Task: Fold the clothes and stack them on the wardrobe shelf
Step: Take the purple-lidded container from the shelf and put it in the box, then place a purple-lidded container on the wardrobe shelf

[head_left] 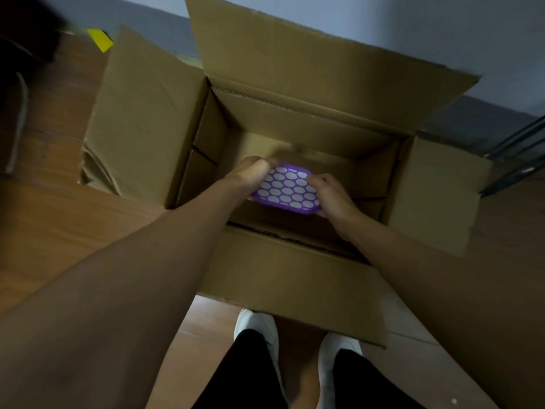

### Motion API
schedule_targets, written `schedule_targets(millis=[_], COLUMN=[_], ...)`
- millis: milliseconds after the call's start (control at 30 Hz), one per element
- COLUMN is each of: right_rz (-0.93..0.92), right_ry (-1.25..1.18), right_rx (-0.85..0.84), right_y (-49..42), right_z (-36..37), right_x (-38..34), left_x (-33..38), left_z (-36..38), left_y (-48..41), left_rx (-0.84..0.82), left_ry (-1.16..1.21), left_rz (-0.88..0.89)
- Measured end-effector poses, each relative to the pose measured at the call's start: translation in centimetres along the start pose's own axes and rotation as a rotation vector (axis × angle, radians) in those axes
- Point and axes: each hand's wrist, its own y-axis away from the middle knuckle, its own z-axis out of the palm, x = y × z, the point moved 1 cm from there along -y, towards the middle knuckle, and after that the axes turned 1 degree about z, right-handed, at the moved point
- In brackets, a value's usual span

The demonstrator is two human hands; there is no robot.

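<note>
**At the box; shelf work not yet begun**

Bent over an open box (295, 113) on a wooden floor (59, 225), reaching in with both arms. Clamped on a purple piece (287, 187) with white ovals: left grip (253, 172) curled round its far left corner, right grip (330, 196) curled over its right edge. Held low inside the box, near the middle; cannot tell whether resting on the bottom or lifted clear of it. Looks flat and compact, roughly rectangular with rounded corners; cannot tell whether folded cloth or something stiffer.

Judged as very early in the task: either taking the piece out of the box or setting it in, with nothing here to say which. Elsewhere in the box, bare cardboard only, no other garment. No wardrobe and no shelf in view, so no stack to count. Only dark bars (519, 149) at the right edge, too blurred to name. Nothing spread out for folding on the floor either.

Left to do, by that reading: carrying the piece to the wardrobe, folding it if not already folded, stacking it on the shelf, then the same for any further clothes, none visible here.

Also in view: flaps (147, 113) splayed outward, white shoes (255, 323) just behind the near flap, a yellow scrap (100, 39) beyond the left flap.
</note>
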Motion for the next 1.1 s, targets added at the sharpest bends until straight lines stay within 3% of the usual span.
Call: schedule_targets(millis=[100,233,433,567,833,1100], right_rz=[-0.052,-0.156,-0.275,-0.368,-0.374,-0.457], right_ry=[0.139,0.052,-0.096,-0.019,0.377,0.756], right_rx=[0.105,0.2,0.067,-0.091,-0.4,-0.745], right_y=[2.9,11.6,32.1,46.3,65.0,81.5], right_z=[-1.1,-2.7,-5.2,-6.4,-5.7,1.1], right_x=[-2.1,-7.5,-17.9,-22.1,-19.2,-11.6], left_x=[1.4,4.1,8.2,8.0,-1.6,-16.6], left_z=[-0.8,-3.3,-8.8,-11.7,-11.0,-0.8], left_y=[3.6,13.3,35.6,50.9,74.3,89.8], left_rx=[0.08,0.103,0.158,0.197,0.498,0.806], left_ry=[-0.067,0.067,0.538,0.741,1.073,1.539], left_rz=[0.07,0.192,0.233,0.285,0.217,0.025])
